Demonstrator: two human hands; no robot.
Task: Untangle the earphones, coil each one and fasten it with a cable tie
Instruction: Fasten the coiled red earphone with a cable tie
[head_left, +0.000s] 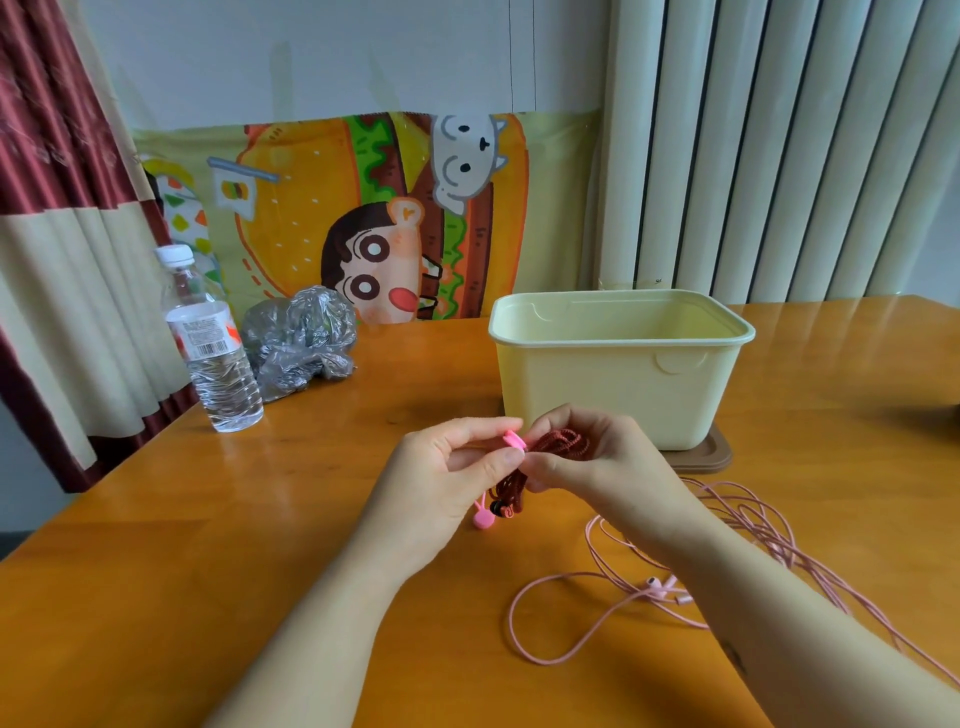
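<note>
A coiled dark red earphone (563, 447) is held above the wooden table (218, 545) between both hands. My right hand (597, 462) grips the coil's upper loops. My left hand (441, 478) pinches one end of a pink cable tie (514, 440) against the coil, and the tie's round end (482, 518) hangs below beside the black earbuds (501, 508). A pink earphone (675, 587) lies loose and uncoiled on the table at the right, partly under my right forearm.
A pale yellow plastic box (618, 374) stands on a brown lid just behind my hands. A water bottle (213, 343) and a crumpled grey plastic bag (301, 343) sit at the back left. The table's left edge runs near a curtain.
</note>
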